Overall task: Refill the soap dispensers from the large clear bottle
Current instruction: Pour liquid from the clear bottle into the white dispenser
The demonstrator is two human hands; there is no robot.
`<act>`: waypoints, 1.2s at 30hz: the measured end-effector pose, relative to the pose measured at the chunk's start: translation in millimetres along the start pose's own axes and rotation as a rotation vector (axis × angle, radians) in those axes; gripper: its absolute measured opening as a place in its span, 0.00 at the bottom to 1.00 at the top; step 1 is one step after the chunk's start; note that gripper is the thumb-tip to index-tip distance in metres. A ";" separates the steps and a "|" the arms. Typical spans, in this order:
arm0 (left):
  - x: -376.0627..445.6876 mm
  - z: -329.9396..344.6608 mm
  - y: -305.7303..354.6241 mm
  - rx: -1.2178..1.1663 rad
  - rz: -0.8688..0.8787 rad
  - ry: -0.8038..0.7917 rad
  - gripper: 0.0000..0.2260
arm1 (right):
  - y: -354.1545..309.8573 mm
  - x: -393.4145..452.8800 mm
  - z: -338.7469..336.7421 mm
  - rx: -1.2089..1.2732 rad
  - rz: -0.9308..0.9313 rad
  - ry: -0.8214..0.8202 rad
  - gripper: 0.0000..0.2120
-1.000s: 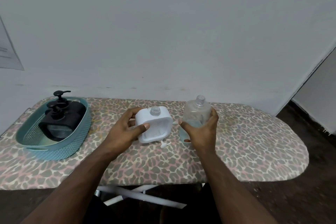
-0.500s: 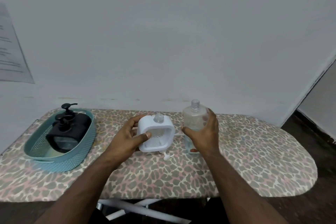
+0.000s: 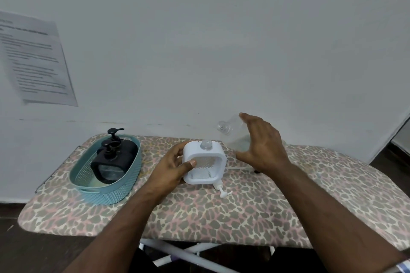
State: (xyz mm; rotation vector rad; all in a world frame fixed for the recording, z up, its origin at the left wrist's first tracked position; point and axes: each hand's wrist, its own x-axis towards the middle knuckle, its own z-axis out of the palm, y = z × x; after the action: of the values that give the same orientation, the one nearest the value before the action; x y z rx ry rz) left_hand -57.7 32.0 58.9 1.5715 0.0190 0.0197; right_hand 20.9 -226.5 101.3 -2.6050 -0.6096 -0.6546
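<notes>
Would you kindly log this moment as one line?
left hand grips white dispenser | right hand holds clear bottle, tilted toward it | black dispensers in basket

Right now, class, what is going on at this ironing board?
A person steadies an uncapped white soap dispenser with the left hand. The right hand holds the large clear bottle lifted and tipped, its open neck aimed toward the dispenser. A white pump lies on the board; black dispensers sit in the teal basket.
</notes>
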 end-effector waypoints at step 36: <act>4.6 1.1 6.9 -0.056 0.037 -0.014 0.18 | -9.1 22.9 -21.4 -0.362 -0.271 -0.022 0.49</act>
State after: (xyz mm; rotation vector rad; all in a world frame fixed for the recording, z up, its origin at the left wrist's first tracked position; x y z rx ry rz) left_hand -53.1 31.0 65.7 1.5163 -0.0215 0.0380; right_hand 27.2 -221.6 133.0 -2.8895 -0.9389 -0.8932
